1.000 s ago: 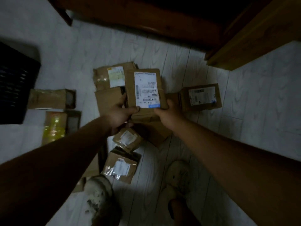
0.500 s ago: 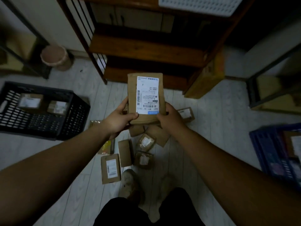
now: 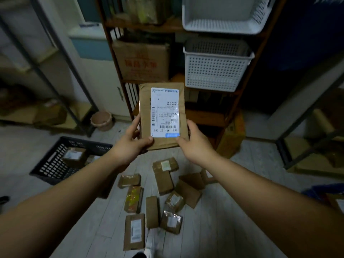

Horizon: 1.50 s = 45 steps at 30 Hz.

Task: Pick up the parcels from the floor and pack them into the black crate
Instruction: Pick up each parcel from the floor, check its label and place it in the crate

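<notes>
I hold a brown parcel [image 3: 145, 101] with a white shipping label up in front of me, high above the floor. My left hand [image 3: 130, 144] grips its lower left corner and my right hand [image 3: 195, 144] grips its lower right corner. The black crate [image 3: 48, 164] stands on the floor at the left, with two parcels [image 3: 74, 155] inside. Several more brown parcels [image 3: 163, 180] lie scattered on the pale floor below my hands, one of them with a yellow patch [image 3: 133, 199].
A wooden shelf unit [image 3: 234, 116] stands straight ahead with white perforated baskets [image 3: 216, 69] and a cardboard box [image 3: 141, 60]. Metal racks flank both sides. A small pink bucket [image 3: 102, 121] sits by the wall. A blue crate [image 3: 327, 192] shows at the right edge.
I have risen from the floor with the parcel in both hands; the view has lifted from the parcel pile to the shelves, and the black crate has come into sight at the left.
</notes>
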Each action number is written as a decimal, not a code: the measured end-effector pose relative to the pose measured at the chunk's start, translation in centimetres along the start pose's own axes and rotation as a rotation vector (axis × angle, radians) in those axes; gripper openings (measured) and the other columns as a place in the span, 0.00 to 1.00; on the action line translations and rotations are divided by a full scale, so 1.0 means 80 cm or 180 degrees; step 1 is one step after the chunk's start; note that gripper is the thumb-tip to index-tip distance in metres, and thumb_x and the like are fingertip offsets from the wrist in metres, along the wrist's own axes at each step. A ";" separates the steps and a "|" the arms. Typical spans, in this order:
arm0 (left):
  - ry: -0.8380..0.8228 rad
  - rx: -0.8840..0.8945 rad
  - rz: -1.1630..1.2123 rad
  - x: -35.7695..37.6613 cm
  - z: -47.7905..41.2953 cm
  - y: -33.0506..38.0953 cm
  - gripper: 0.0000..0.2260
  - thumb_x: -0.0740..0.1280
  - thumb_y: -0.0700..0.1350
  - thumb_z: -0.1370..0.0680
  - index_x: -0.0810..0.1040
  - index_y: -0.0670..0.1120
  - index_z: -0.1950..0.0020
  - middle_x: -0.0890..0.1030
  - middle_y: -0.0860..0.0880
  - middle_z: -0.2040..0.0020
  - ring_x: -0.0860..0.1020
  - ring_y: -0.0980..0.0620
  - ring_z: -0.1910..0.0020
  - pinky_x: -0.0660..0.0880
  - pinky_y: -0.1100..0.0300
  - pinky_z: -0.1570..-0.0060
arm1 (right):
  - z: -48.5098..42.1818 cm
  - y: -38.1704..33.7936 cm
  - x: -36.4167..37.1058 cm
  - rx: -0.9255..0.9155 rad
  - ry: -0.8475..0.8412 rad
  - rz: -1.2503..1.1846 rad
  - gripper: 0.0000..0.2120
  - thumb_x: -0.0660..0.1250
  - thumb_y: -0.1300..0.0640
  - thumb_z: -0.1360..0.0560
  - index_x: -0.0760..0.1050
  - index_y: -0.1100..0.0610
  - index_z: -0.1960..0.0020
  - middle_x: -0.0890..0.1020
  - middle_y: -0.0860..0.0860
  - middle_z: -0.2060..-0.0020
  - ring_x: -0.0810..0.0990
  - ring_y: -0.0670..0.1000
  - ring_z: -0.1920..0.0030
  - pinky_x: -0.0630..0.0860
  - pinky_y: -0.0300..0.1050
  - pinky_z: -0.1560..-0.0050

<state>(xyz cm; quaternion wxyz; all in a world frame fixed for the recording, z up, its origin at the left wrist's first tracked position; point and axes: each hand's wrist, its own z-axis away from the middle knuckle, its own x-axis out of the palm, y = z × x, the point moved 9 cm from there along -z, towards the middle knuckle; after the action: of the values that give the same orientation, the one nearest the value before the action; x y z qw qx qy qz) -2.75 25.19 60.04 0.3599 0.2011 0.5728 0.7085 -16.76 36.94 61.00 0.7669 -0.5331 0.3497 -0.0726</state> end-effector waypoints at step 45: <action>0.1386 -0.0481 0.0069 -0.875 -0.084 -0.105 0.36 0.66 0.34 0.26 0.55 0.59 0.26 0.71 0.46 0.35 0.75 0.43 0.41 0.76 0.39 0.45 | -0.277 -0.390 0.707 -0.0155 -0.0389 0.0009 0.24 0.65 0.51 0.23 0.63 0.54 0.30 0.76 0.51 0.38 0.75 0.49 0.47 0.73 0.46 0.46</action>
<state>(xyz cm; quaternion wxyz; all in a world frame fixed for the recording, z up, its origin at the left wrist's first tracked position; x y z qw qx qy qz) 41.11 -30.43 59.11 0.2342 0.0222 0.5801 0.7798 19.96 -20.57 57.98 0.7738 -0.5546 0.3046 -0.0303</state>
